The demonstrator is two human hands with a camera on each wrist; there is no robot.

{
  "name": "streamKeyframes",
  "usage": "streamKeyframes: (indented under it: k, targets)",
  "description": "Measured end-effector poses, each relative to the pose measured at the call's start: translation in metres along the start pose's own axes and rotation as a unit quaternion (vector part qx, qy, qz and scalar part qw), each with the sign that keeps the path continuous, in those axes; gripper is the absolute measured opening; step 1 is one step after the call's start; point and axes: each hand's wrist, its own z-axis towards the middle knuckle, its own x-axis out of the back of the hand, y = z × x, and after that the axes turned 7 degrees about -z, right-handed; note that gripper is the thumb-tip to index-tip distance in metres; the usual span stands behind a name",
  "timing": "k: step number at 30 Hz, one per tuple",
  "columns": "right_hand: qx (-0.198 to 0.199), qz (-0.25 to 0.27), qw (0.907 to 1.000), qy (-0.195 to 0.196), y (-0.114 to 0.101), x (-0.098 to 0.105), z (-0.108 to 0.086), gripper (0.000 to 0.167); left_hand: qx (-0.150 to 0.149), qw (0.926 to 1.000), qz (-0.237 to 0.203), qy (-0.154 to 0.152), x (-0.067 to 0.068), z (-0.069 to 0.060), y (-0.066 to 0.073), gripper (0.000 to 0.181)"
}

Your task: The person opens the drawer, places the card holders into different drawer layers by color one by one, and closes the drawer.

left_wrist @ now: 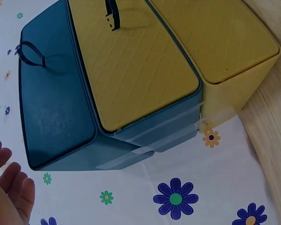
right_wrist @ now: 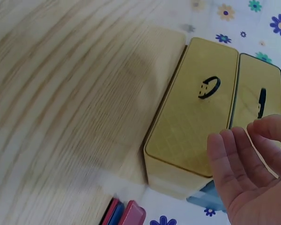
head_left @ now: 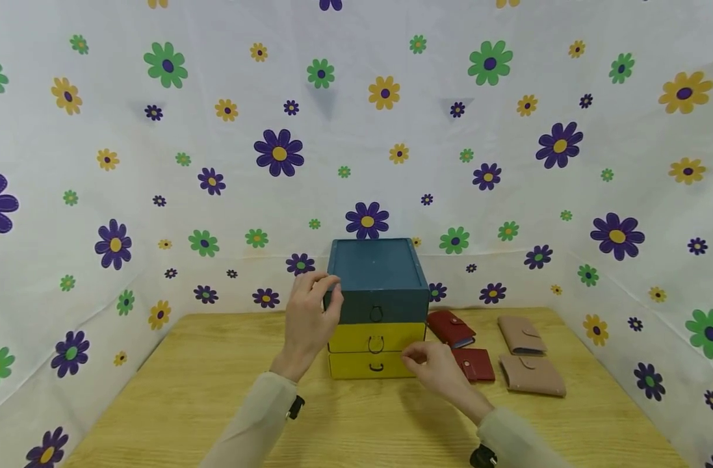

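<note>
Small three-drawer box, dark blue top drawer over two yellow ones with dark loop handles (head_left: 376,344), sits mid-worktop (head_left: 227,383) toward the far side, all drawers pushed in. Left hand (head_left: 309,320) is at the blue drawer's left end, fingers loosely bent, thumb apart; right hand (head_left: 440,369) is by the yellow drawers' right end, thumb near index, nothing visible between. Right: two red snap wallets (head_left: 450,328), two pinkish-beige wallets (head_left: 533,376) beyond.
</note>
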Motion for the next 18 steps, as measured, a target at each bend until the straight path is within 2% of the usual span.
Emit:
streamKeyframes:
  k: [4, 7, 13, 18]
  targets:
    - [0.027, -0.009, 0.9996, -0.003, -0.005, -0.003, 0.001, 0.012, 0.03, 0.9993, 0.009, -0.02, 0.0, 0.004, -0.005, 0.013]
    - [0.035, -0.017, 0.9992, 0.001, -0.007, -0.005, 0.002, 0.012, 0.07, 0.9965, 0.009, -0.046, 0.001, 0.008, -0.007, 0.016]
    - [0.028, -0.017, 0.9995, -0.003, -0.012, -0.009, 0.004, 0.014, 0.141, 0.9845, -0.007, -0.103, 0.001, 0.014, -0.01, 0.021]
    - [0.038, -0.021, 0.999, -0.011, -0.016, -0.011, 0.006, 0.019, 0.175, 0.9748, -0.016, -0.137, -0.001, 0.018, -0.017, 0.024]
